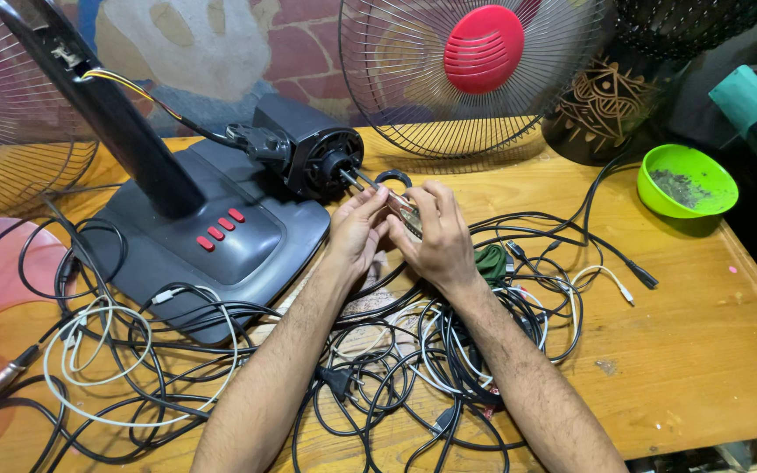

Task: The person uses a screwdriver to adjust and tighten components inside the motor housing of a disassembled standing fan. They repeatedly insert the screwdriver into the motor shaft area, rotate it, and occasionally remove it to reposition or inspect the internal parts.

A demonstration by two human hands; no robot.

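On a wooden table (703,350) strewn with tangled cables (378,368), the left hand (354,232) and right hand (438,236) pinch a small flat part (403,213) by the fan motor (304,158); a brick wall (282,48) stands far behind.

Two hands, the left hand (354,229) and the right hand (435,235), meet at the centre of the frame. One fan base (221,241) sits at centre left, bearing four red buttons (221,229). One fan motor (308,153) lies above it. Two wire fan guards show: one (475,74) at top centre, another (10,131) at upper left. One green bowl (687,181) sits at right. The tangled cables (396,368) are too many to count.
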